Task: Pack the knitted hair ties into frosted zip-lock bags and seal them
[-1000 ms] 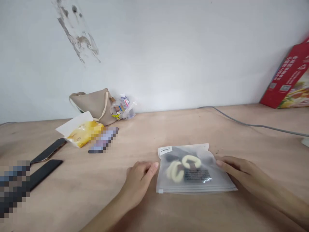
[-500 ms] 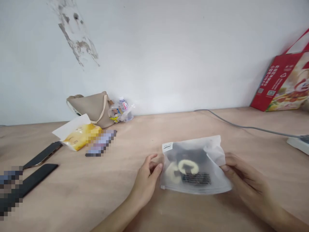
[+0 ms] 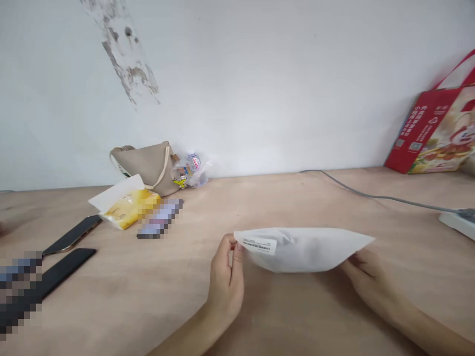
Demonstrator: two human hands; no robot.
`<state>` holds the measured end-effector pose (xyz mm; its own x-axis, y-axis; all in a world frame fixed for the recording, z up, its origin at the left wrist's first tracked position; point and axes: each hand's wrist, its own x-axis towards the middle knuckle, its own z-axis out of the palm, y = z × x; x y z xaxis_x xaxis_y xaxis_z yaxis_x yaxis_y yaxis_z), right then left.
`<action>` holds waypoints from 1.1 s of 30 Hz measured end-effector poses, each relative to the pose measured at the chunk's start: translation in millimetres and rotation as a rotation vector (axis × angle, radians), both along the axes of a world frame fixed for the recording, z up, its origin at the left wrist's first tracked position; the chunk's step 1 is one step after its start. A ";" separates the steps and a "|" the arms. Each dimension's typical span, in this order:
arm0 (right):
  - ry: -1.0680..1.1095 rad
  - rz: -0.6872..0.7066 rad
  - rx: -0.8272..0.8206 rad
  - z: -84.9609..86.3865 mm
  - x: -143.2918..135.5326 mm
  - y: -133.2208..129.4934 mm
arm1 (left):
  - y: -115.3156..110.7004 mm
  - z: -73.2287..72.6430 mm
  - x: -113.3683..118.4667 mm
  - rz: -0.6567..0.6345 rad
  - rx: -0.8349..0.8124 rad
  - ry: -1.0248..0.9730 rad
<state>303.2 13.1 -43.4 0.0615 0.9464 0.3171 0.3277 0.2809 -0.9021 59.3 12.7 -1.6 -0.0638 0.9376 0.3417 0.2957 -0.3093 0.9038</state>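
Note:
A frosted white plastic pouch is held up over the table, tilted so that it looks flat and wide, with a barcode label near its left end. Dark, blurred contents show faintly through it. My left hand pinches the pouch's left corner between thumb and fingers. At the right end, my right hand grips the lower edge, its fingertips partly hidden behind the plastic.
On the wooden table, a beige bag, a bagged bottle, a yellow tissue pack and several phones lie left. A grey cable runs to a white power strip; a red box stands at right.
The pouch has been tipped, so its printed front and zip edge no longer show. My left hand has closed on its left corner; my right hand still holds the right side.

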 end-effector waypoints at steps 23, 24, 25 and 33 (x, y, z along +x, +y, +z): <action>0.285 -0.082 0.098 37.9 -27.5 37.7 | 47.9 32.1 10.0 0.262 0.138 -0.342; 0.287 -0.079 0.094 38.8 -27.7 42.7 | 53.9 31.4 9.9 0.269 0.119 -0.364; 0.287 -0.073 0.086 38.7 -27.9 48.5 | 60.9 30.3 9.7 0.276 0.090 -0.395; 0.147 0.087 -0.048 12.0 -25.3 85.1 | 126.3 26.2 -19.1 0.413 -0.352 -0.712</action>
<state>277.9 98.3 -31.4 0.0211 0.9639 0.2654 0.1679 0.2583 -0.9514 40.2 139.1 24.5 -0.5065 0.8361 -0.2108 -0.3456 0.0272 0.9380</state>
